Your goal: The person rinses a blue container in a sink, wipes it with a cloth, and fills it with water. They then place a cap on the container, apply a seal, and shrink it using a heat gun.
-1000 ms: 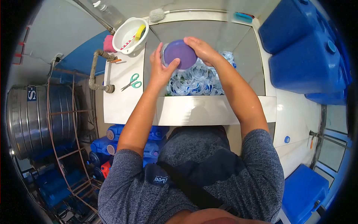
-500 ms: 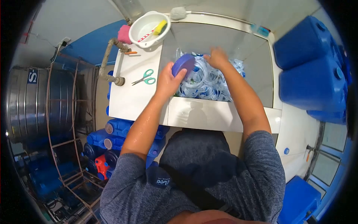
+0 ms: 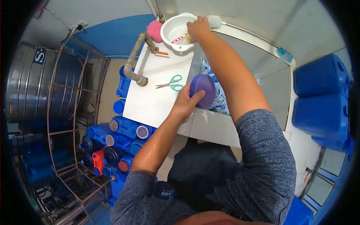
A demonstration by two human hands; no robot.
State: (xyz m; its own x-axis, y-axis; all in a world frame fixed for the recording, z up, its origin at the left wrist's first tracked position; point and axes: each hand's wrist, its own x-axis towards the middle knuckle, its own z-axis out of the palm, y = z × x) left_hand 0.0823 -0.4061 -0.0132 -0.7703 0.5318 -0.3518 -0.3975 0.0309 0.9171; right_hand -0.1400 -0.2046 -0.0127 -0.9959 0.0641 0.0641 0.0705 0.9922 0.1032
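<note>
My left hand (image 3: 186,102) grips a round purple lid (image 3: 203,91) by its edge, thumb across its face, above the front left corner of the sink. My right hand (image 3: 198,27) reaches to the right side of a white plastic basin (image 3: 165,34), its fingers closed over a yellow sponge (image 3: 188,38) that is mostly hidden. Beside the sponge in the basin lies a red-and-white striped brush handle (image 3: 179,38). Clear and blue-tinted plastic seals (image 3: 219,100) fill the sink under my right forearm. Scissors with green handles (image 3: 175,83) lie left of the lid.
A metal pipe (image 3: 130,63) with an orange-handled valve rises from the white counter (image 3: 144,107). Pink cloth (image 3: 154,30) touches the basin. A long-handled brush (image 3: 215,21) lies along the back ledge. Blue jugs (image 3: 320,116) stand at right, more containers (image 3: 125,125) at lower left.
My right hand has left the seals in the sink and moved up and left to the basin. The left hand still holds the purple lid, now turned more face-up. The view has shifted.
</note>
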